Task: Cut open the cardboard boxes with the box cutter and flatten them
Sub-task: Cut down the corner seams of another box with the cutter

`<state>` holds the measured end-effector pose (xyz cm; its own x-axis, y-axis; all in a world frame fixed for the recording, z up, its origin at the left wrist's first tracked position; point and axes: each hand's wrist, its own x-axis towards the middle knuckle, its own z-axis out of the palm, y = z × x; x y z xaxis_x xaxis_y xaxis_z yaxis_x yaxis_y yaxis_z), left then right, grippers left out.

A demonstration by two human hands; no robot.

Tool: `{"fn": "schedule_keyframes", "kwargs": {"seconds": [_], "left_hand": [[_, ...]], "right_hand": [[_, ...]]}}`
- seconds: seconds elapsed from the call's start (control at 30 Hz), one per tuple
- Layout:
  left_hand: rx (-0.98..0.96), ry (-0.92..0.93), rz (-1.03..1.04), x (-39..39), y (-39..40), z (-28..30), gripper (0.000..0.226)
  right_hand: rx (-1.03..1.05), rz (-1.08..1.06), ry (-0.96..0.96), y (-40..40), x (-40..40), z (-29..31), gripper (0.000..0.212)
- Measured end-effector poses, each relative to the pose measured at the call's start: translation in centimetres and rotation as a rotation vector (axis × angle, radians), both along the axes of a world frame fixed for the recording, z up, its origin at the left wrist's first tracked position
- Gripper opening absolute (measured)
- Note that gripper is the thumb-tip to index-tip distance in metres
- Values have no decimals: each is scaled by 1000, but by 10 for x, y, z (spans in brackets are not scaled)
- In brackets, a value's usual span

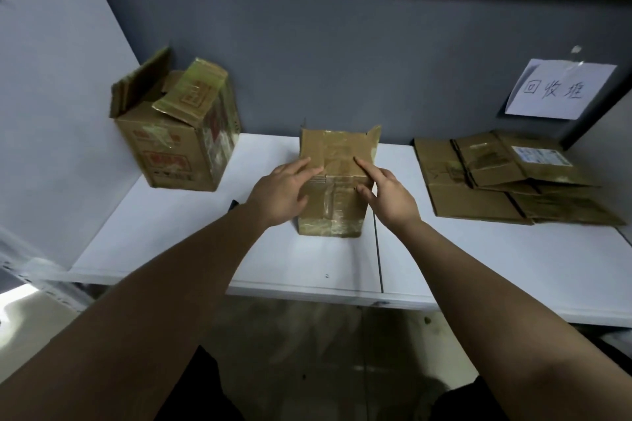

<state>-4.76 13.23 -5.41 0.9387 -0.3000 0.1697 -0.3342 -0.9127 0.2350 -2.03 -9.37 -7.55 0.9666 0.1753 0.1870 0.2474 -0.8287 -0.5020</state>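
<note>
At mid-shelf, between standing box (178, 143) and flattened stack (506, 178): small taped box (337, 181), upright. Left hand (284, 193) flat on its left top, fingers straight; right hand (388, 193) likewise, forefinger out. Equally near. Dark object, perhaps cutter (233, 204), just left, mostly hidden.

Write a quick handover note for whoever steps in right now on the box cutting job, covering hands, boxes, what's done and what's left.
Left hand and right hand: both open, fingers pressing the top of the small taped box at the table's middle.
Tall printed box: back left, upright, top flaps open.
Flattened boxes: stacked at right, under the paper sign.
Box cutter: neither hand holds it; a dark object beside the left wrist may be it.
Left: flatten the small box, then the tall one.
</note>
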Motion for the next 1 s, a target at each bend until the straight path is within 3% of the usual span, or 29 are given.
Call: {"fn": "schedule_keyframes", "kwargs": {"seconds": [0.1,0.17,0.27,0.37,0.47,0.63,0.83,0.93,1.0], "left_hand": [[-77,26,-12,0,-1,0,66],[-295,-28,17,-5,2,-4,64],[-486,-151,283,-21,20,-21,56],[-214,35,648,-43,52,-42,61],[82,308,786,-59,75,-61,70],[22,538,857,-58,87,-86,70],[-10,549,891,-51,89,-100,60],[-190,616,913,-49,89,-100,64],[-583,653,953,-47,80,-94,61]], "right_hand": [[-44,-9,7,2,2,1,54],[-51,-20,16,4,-1,2,59],[-14,-86,-117,7,-18,2,64],[176,-184,-286,13,-45,-7,46],[189,-106,-231,21,-68,-23,21],[24,101,-86,42,-77,-49,12],[17,83,186,56,-69,-58,16],[50,74,258,59,-68,-58,17],[118,77,328,61,-69,-56,18]]}}
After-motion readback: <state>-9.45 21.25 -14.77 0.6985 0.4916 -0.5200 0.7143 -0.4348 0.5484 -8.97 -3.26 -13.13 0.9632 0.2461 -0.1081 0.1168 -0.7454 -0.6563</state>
